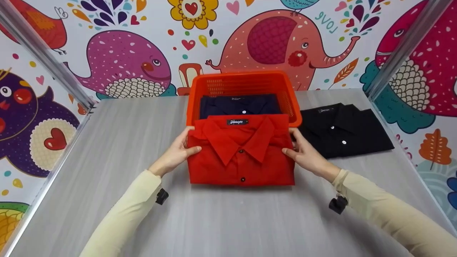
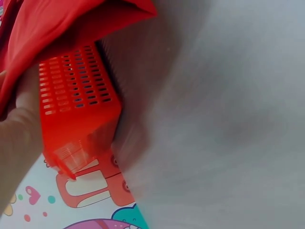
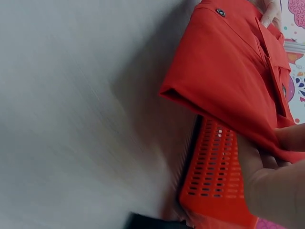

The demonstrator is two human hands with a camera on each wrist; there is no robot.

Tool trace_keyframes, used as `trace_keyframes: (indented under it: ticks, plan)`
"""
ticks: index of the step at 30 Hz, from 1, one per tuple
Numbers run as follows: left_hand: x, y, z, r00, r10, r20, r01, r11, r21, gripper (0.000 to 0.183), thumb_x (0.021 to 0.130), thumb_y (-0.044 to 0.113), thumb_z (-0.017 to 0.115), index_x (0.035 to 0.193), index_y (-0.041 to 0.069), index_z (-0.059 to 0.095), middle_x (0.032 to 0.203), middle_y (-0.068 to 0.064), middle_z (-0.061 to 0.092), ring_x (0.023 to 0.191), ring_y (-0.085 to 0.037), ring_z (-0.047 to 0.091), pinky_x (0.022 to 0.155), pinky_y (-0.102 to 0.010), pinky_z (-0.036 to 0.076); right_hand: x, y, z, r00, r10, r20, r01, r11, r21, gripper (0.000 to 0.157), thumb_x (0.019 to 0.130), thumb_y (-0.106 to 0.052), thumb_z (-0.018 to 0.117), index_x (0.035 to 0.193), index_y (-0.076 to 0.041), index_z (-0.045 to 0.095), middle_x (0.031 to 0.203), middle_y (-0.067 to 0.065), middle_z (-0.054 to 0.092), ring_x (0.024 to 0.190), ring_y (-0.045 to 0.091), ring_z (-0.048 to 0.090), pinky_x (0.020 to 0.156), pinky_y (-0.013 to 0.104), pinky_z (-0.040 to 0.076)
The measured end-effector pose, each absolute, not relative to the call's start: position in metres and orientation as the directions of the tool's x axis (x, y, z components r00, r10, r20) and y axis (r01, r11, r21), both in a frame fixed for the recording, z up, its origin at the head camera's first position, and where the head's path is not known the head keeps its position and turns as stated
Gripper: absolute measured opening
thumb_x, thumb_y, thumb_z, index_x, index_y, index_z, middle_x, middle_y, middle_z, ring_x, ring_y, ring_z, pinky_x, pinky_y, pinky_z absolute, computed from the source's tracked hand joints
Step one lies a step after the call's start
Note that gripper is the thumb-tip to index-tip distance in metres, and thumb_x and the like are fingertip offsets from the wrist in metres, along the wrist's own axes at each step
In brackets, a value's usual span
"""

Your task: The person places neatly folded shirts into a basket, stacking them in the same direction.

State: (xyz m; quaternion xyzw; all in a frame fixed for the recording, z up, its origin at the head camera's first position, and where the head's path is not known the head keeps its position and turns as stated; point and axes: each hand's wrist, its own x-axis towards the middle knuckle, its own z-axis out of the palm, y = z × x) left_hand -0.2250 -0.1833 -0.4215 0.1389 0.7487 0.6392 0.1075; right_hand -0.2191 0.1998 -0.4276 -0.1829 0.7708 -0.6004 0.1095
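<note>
Here, holding a folded red shirt [image 1: 228,167] by its two sides, up off the grey surface [image 1: 242,221] and just in front of an orange basket [image 1: 191,103]. Pinching one side with the left hand [image 1: 179,148], with the thumb over the front and the fingers tucked behind. Pinching the opposite side with the right hand [image 1: 309,153] in much the same way, with the thumb in front and the fingers behind the cloth. Facing up toward the head camera, with the collar nearest the basket, a dark label [image 1: 237,122] inside the neck and dark buttons [image 1: 243,179] down the front. Overlapping the near rim of the basket in that view; cannot tell from here whether touching. Seen from the right wrist, lifted at the lower edge, with a soft shadow below.

Inside the basket, partly hidden behind the red shirt, a navy shirt [image 1: 230,107] with a white button. On the surface to the right, close beside the basket, a folded black shirt [image 1: 360,132] with two white buttons. Over the arms, pale sleeves [image 1: 125,210], with a black clip [image 1: 161,196] near each wrist. At the back, a printed wall with a pink elephant [image 1: 275,39] and a purple whale [image 1: 125,57].
</note>
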Motion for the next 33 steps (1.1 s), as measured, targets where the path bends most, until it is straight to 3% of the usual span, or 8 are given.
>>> trace_keyframes:
  ticks: [1,4,9,15,22,25,29,33]
  plan:
    - [-0.227,-0.182,-0.42,-0.938,0.345,0.021,0.076,0.146,0.986,0.05,0.087,-0.013,0.057,0.131,0.002,0.037,0.122,-0.013,0.055,0.104,-0.022,0.054,0.092,-0.03,0.043,-0.221,0.201,-0.425,-0.909,-0.414,0.045,-0.151,0.226,-0.962,0.048,0.093,0.01,0.05,0.135,0.0,0.03,0.106,0.021,0.06,0.082,0.019,0.06,0.067,0.026,0.05]
    - [-0.232,-0.18,-0.416,-0.939,0.342,0.029,0.088,0.159,0.983,0.048,0.088,-0.012,0.056,0.13,0.002,0.037,0.124,-0.014,0.054,0.106,-0.024,0.053,0.093,-0.033,0.042,-0.23,0.202,-0.42,-0.906,-0.42,0.047,-0.165,0.249,-0.954,0.047,0.093,0.01,0.05,0.135,0.001,0.029,0.105,0.023,0.059,0.078,0.015,0.058,0.065,0.024,0.048]
    - [-0.242,-0.176,-0.409,-0.948,0.317,0.018,0.093,0.224,0.97,0.049,0.089,-0.01,0.056,0.132,0.003,0.036,0.127,-0.015,0.05,0.111,-0.026,0.049,0.098,-0.038,0.038,-0.241,0.203,-0.411,-0.916,-0.4,0.036,-0.174,0.314,-0.933,0.051,0.094,0.008,0.051,0.138,0.003,0.026,0.123,0.023,0.048,0.094,0.021,0.057,0.074,0.025,0.048]
    - [-0.256,-0.172,-0.397,-0.948,0.316,0.031,0.122,0.271,0.955,0.049,0.09,-0.009,0.055,0.133,0.003,0.036,0.128,-0.015,0.048,0.113,-0.027,0.046,0.101,-0.04,0.035,-0.252,0.204,-0.398,-0.929,-0.369,0.031,-0.194,0.413,-0.89,0.052,0.095,0.004,0.053,0.139,0.001,0.027,0.122,0.022,0.042,0.096,0.028,0.05,0.075,0.028,0.044]
    - [-0.271,-0.171,-0.376,-0.939,0.341,0.049,0.164,0.318,0.934,0.048,0.09,-0.011,0.054,0.132,0.002,0.036,0.126,-0.015,0.048,0.114,-0.027,0.045,0.103,-0.041,0.034,-0.264,0.205,-0.376,-0.924,-0.382,0.012,-0.203,0.464,-0.862,0.052,0.097,0.002,0.05,0.141,0.003,0.024,0.151,0.022,0.021,0.122,0.035,0.039,0.1,0.046,0.034]
    - [-0.278,-0.171,-0.365,-0.944,0.327,0.044,0.161,0.341,0.926,0.05,0.09,-0.01,0.055,0.134,0.003,0.035,0.129,-0.016,0.046,0.116,-0.027,0.044,0.103,-0.041,0.035,-0.269,0.204,-0.366,-0.932,-0.362,-0.001,-0.203,0.526,-0.826,0.053,0.098,-0.002,0.051,0.143,0.002,0.023,0.148,0.024,0.026,0.122,0.038,0.04,0.098,0.05,0.036]
    - [-0.29,-0.169,-0.353,-0.95,0.308,0.045,0.16,0.357,0.92,0.052,0.09,-0.01,0.055,0.136,0.003,0.034,0.131,-0.016,0.043,0.117,-0.027,0.042,0.102,-0.039,0.036,-0.28,0.2,-0.352,-0.939,-0.343,-0.008,-0.203,0.574,-0.793,0.053,0.098,-0.004,0.05,0.143,0.0,0.023,0.133,0.028,0.04,0.109,0.038,0.049,0.082,0.044,0.046]
    - [-0.303,-0.168,-0.34,-0.957,0.286,0.051,0.161,0.375,0.913,0.055,0.09,-0.011,0.054,0.139,0.003,0.032,0.134,-0.017,0.043,0.12,-0.029,0.042,0.104,-0.039,0.035,-0.294,0.194,-0.334,-0.934,-0.356,-0.013,-0.213,0.588,-0.781,0.05,0.099,-0.002,0.048,0.142,0.001,0.023,0.127,0.028,0.044,0.103,0.035,0.051,0.079,0.041,0.047]
